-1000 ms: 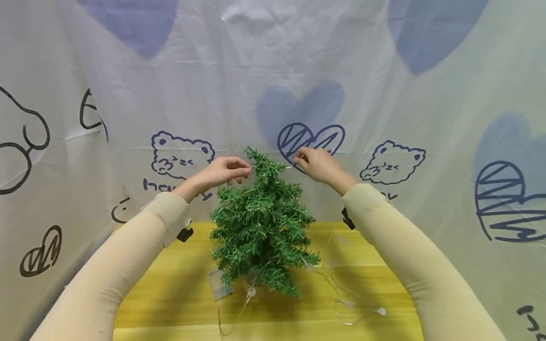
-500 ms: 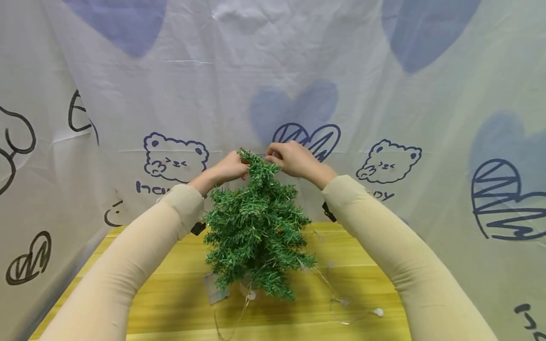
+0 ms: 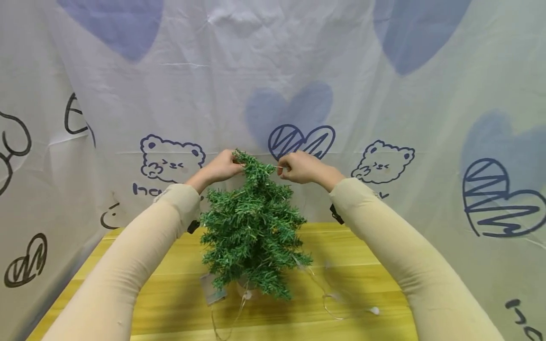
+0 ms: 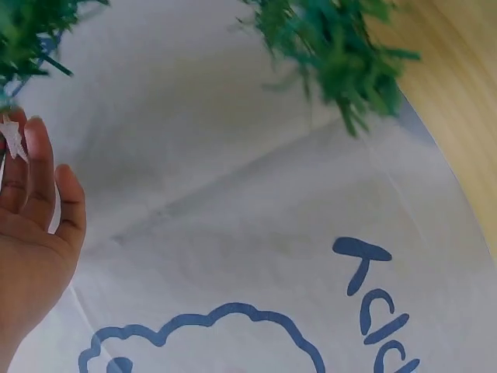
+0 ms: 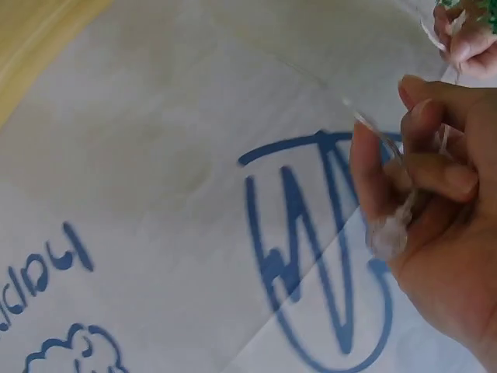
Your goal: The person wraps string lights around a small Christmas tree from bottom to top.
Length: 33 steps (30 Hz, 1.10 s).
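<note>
A small artificial Christmas tree (image 3: 251, 222) stands on the table between my arms. At its top, my left hand (image 3: 222, 166) reaches behind the tip from the left, partly hidden by the branches. In the right wrist view, that hand's thumb and finger pinch the string of lights beside a small white piece. A white star-shaped piece (image 4: 13, 138) shows at its fingers in the left wrist view. My right hand (image 3: 300, 166), right of the tip, grips the thin clear wire of the string of lights (image 5: 396, 151) in curled fingers. One clear bulb (image 5: 388, 235) hangs against its palm.
More of the light string, with a white bulb (image 3: 374, 310), trails over the yellow wooden table (image 3: 179, 303) right of the tree. A flat greyish box (image 3: 212, 289) with wire lies by the pale pot (image 3: 244, 287). A patterned white cloth (image 3: 204, 104) hangs behind.
My left hand has moved in behind the treetop. My right hand went in close to the tip, then drew back a little to the right, with wire stretched between it and the tree.
</note>
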{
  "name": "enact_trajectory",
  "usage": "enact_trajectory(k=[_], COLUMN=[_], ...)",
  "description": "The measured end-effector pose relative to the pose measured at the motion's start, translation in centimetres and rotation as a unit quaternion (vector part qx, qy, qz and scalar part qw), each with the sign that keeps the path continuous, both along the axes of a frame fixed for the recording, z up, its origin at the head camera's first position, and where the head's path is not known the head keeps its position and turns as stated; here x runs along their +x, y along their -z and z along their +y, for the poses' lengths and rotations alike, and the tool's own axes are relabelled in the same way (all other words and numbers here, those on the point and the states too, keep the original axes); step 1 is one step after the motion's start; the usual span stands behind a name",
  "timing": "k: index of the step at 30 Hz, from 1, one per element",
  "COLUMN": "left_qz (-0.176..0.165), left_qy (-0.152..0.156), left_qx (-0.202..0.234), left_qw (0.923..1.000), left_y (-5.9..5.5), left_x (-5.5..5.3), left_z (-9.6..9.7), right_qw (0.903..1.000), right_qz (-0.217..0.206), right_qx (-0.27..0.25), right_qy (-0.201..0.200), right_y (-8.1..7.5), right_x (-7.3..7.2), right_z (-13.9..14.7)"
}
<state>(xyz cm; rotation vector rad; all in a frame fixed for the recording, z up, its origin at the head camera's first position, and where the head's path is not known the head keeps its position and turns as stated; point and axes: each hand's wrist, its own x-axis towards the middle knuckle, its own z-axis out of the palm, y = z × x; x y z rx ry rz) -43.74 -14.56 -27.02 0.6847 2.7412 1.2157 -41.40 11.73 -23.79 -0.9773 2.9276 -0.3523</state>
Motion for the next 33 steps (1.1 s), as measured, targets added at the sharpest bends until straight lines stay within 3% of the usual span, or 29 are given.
enact_trajectory(k=[3,7,14,17,24,29,33], left_qz=[0.0,-0.007,0.032,0.032,0.042,0.053,0.054], left_qy=[-0.006,-0.006,0.0,0.008,0.011,0.014,0.001], left_qx=[-0.017,-0.014,-0.027,-0.033,0.005,0.012,0.023], left_qw=[0.9998,0.9999,0.9991,0.9989,0.9991,0.9984,0.9983], left_y=[0.4,0.9,2.5,3.4,5.4,6.5,7.1], left_x=[-0.3,-0.5,-0.4,0.0,0.7,1.0,1.3], left_z=[-0.6,-1.2,-3.0,-3.8,-5.2,-5.5,-5.9], right_qw=[0.9994,0.9996,0.9999,0.9995,0.9963,0.997,0.9981], right_qz=[-0.028,-0.007,-0.008,-0.005,-0.009,-0.039,-0.051], right_qx=[-0.019,-0.013,0.009,0.027,0.075,0.054,0.013], right_qy=[-0.012,-0.025,0.011,0.016,0.042,0.039,0.033], right_y=[0.1,-0.3,-1.1,-1.3,-2.4,-3.6,-4.6], right_x=[0.1,0.3,0.9,1.2,2.0,2.3,2.7], right_z=[0.7,1.2,2.9,3.9,6.1,7.0,7.2])
